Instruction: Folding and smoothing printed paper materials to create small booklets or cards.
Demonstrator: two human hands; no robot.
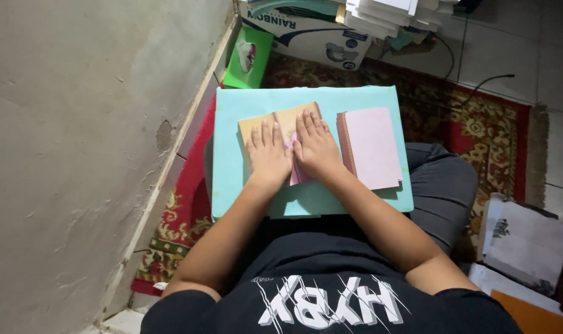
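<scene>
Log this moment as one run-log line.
left hand flat on tan sheet | right hand flat on it | pink stack beside | turquoise board on lap

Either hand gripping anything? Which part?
No grip: left hand and right hand press flat, palms down, on the tan folded paper, near its middle.

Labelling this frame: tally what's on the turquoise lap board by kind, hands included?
Hands pressing flat: 2, left hand and right hand
Tan folded paper piece under both hands: 1
Pink paper stack, right of the hands, untouched: 1
Total: 4, all on the turquoise board. Whether more sheets lie under the hands cannot be told.
</scene>
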